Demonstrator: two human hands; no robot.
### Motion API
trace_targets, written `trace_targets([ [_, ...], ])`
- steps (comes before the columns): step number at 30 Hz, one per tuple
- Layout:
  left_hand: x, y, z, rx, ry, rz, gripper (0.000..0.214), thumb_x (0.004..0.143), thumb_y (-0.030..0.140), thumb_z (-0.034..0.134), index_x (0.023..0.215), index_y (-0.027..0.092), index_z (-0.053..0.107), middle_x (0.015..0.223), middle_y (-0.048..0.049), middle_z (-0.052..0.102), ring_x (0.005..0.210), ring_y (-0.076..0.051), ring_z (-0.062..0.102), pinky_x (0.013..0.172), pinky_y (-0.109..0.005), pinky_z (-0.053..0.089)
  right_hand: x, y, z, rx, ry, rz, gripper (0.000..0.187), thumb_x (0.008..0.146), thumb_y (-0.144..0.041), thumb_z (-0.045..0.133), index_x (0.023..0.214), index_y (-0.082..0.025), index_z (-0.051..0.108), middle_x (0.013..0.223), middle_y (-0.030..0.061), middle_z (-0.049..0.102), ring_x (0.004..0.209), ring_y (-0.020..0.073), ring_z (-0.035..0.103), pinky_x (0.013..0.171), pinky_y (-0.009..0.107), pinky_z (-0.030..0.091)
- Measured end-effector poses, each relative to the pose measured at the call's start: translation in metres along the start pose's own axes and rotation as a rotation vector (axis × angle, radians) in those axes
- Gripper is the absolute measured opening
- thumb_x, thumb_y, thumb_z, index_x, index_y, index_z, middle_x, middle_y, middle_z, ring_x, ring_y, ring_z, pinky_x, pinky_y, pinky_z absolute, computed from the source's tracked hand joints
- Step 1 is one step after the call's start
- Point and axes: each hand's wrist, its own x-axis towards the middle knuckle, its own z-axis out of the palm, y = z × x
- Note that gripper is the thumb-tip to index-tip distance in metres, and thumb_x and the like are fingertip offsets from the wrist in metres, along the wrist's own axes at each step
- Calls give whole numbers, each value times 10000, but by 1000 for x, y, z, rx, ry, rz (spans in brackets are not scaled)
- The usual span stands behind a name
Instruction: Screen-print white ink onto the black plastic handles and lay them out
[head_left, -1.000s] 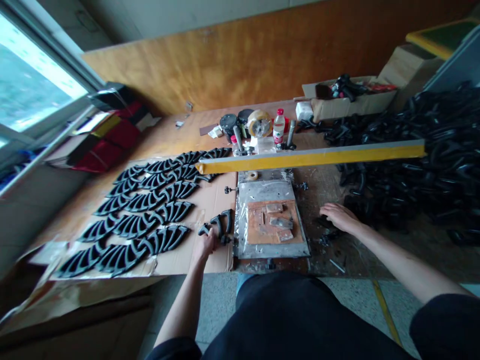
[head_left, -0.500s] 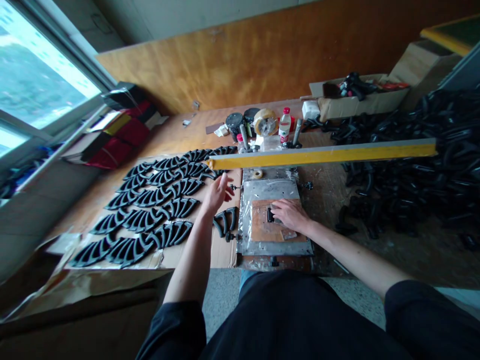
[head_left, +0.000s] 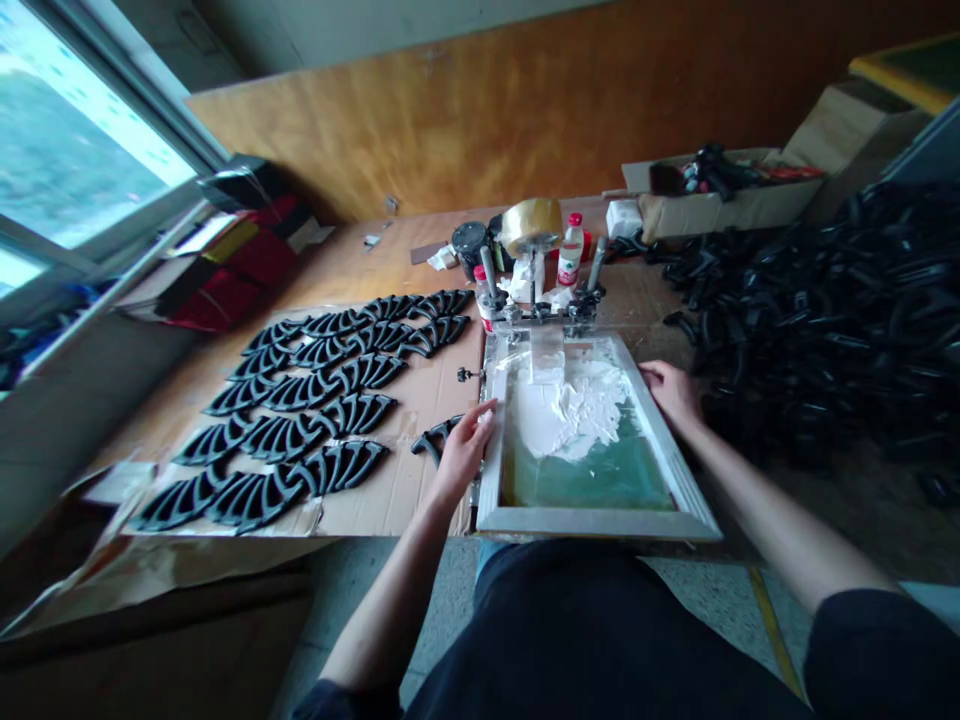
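A silk-screen printing frame (head_left: 600,522) lies lowered over the work base, with thick white paste (head_left: 574,415) spread across the upper part of its green mesh (head_left: 592,485). My left hand (head_left: 466,450) is closed at the frame's left side. On the right side, my right hand (head_left: 673,395) has its fingers closed at the edge. A clear squeegee-like blade (head_left: 547,355) stands at the frame's far end, below a metal clamp assembly (head_left: 544,315). The wooden plate under the frame is hidden. Beside my left hand lies a partly covered black curved part (head_left: 431,438).
Rows of black curved parts (head_left: 285,440) rest on cardboard (head_left: 405,490) at left. A big heap of black parts (head_left: 817,330) covers the right. Behind stand a tape roll (head_left: 531,225), a bottle (head_left: 571,250), a black jar (head_left: 469,248) and a cardboard box (head_left: 727,210).
The frame has swung down from its raised position and now covers the plate. My right hand has left the small black part on the plate for the frame's right edge; my left came down too.
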Motion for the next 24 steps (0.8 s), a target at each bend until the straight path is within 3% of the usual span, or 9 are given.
trace_targets([
  [2,3,-29,7,72,-6,-61,605,863,505,540,1401,234,477,626,47,527,473,-80,404,443,-190,303,20,-7,1,199,-44,-27,245,868,-171,543,1065,-154,689,1065,102,694,886,174,669,745,297,573],
  [5,13,-59,17,196,19,-103,614,865,449,548,1433,248,431,620,52,513,503,-92,445,484,-193,339,43,-49,4,363,-162,-161,540,774,-247,707,1290,-172,565,1373,151,503,1204,308,517,963,484,476],
  [7,19,-69,20,245,31,-112,589,867,447,544,1416,252,456,633,43,531,530,-102,475,510,-201,363,48,-80,5,361,-351,-255,457,758,-257,734,1190,-164,615,1270,142,573,1161,313,521,956,471,455],
  [10,23,-76,20,267,41,-119,559,866,460,541,1383,251,497,667,26,571,570,-118,511,541,-214,389,33,-104,3,305,-582,-360,142,802,-223,679,926,-156,666,965,101,671,947,252,590,822,359,468],
  [12,24,-78,19,263,47,-125,540,862,465,545,1355,248,526,691,16,594,595,-127,531,560,-220,403,14,-102,-3,308,-623,-492,74,833,-165,598,876,-158,659,897,87,671,889,226,591,772,319,448],
  [15,24,-80,20,228,65,-132,528,845,470,564,1321,241,557,712,7,616,611,-137,549,578,-225,415,-7,-86,-18,401,-662,-770,194,813,-69,517,889,-170,663,885,69,674,876,205,588,752,291,424],
  [17,23,-79,21,202,76,-136,528,833,475,577,1304,237,570,720,3,623,611,-140,553,579,-226,418,-9,-77,-25,472,-728,-867,219,783,-59,529,875,-197,671,863,41,679,856,191,597,733,276,418],
  [20,22,-77,21,177,80,-147,523,824,476,584,1287,233,582,730,-1,625,606,-137,552,570,-220,412,-4,-75,-25,522,-756,-750,168,764,-110,593,828,-236,684,809,-1,684,814,178,618,697,261,423],
  [24,20,-71,21,173,65,-154,533,820,467,589,1295,226,575,713,3,615,579,-127,535,545,-214,401,-18,-80,-14,548,-567,-629,298,785,-68,550,999,-210,701,1032,43,708,939,196,636,782,282,461],
])
